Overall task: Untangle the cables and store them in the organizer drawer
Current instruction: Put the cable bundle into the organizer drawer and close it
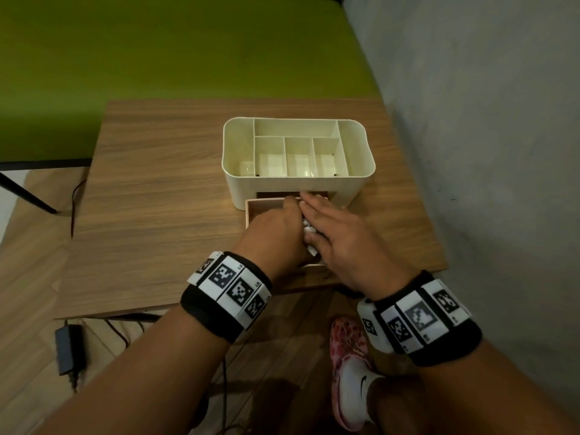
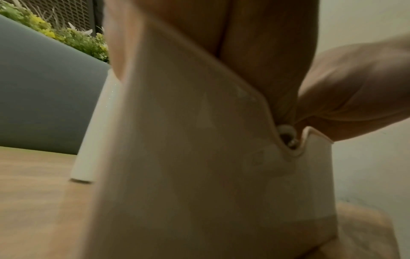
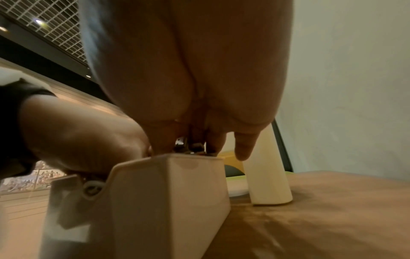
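Observation:
The cream organizer [image 1: 298, 180] stands on the wooden table [image 1: 157, 189], and its drawer [image 1: 250, 211] is pulled out toward me. A bundle of white cables [image 1: 306, 229] lies in the drawer, mostly covered by both hands. My left hand [image 1: 276, 227] reaches down into the drawer's left half, fingers on the cables. My right hand [image 1: 332, 233] lies flat over the right half with straight fingers pressing down. In the left wrist view a cable loop [image 2: 287, 135] shows at the notch of the drawer front [image 2: 199, 157]. The right wrist view shows the same loop [image 3: 93, 189] and my fingers [image 3: 244, 145] pointing down.
The organizer's top compartments [image 1: 299, 158] hold nothing. A grey wall [image 1: 486, 136] runs close along the table's right side, and a green surface [image 1: 157, 42] lies behind. On the floor are a black power adapter [image 1: 70, 350] with its cord and my foot [image 1: 351, 365].

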Motion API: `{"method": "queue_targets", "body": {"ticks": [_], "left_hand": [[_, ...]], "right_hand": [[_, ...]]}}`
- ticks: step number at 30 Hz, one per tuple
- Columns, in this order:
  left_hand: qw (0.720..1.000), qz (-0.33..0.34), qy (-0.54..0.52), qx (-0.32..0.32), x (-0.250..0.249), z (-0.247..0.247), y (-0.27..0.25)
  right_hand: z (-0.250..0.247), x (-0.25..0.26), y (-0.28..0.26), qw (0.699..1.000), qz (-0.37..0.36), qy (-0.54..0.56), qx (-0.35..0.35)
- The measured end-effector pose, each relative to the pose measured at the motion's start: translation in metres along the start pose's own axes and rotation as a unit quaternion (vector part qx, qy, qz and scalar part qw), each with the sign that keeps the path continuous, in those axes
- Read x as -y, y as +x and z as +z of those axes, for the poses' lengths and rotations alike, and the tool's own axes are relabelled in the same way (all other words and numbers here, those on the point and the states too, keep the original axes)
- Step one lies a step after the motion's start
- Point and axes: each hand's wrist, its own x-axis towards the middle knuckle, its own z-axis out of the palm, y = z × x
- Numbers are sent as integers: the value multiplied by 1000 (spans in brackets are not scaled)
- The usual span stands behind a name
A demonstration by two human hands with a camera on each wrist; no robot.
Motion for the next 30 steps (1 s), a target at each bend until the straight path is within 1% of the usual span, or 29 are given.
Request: {"method": "queue_targets", "body": {"ticks": [3, 6, 8, 9, 11, 13, 16, 18, 20, 22, 23, 25, 28, 30], "left_hand": [[1000, 25, 8, -13, 1, 0, -7], [999, 29, 16, -28, 6, -8, -16], [998, 41, 37, -41, 4, -16, -32], [996, 55, 61, -36, 1, -18, -44], [984, 81, 156, 11, -7, -14, -64], [971, 80, 220, 50, -8, -8, -74], [965, 67, 245, 58, -7, -7, -73], [962, 64, 257, 68, -7, -8, -69], [960, 61, 264, 74, -8, -12, -66], [961, 66, 257, 75, -6, -16, -63], [964, 68, 247, 66, -3, -17, -63], [970, 66, 231, 42, 4, -18, -65], [972, 68, 225, 16, 13, -10, -66], [970, 72, 230, 5, 16, -7, -65]], "right_hand": [[2, -2, -1, 999, 2, -44, -3], [6, 0, 0, 996, -14, -91, -18], [9, 3, 0, 991, -12, -131, -8], [10, 5, 0, 989, -7, -148, -1], [13, 8, 0, 984, 9, -180, 10], [16, 10, 0, 979, 10, -202, 6], [15, 8, -1, 983, 5, -182, 29], [12, 3, -1, 985, -17, -169, 35], [12, -2, -1, 988, -46, -147, 1], [15, -7, 0, 991, -56, -110, -51], [16, -8, 0, 989, -63, -109, -78], [18, -9, 0, 979, -73, -140, -130], [21, -6, -4, 969, -50, -190, -147], [21, -3, -6, 970, -36, -202, -128]]}}
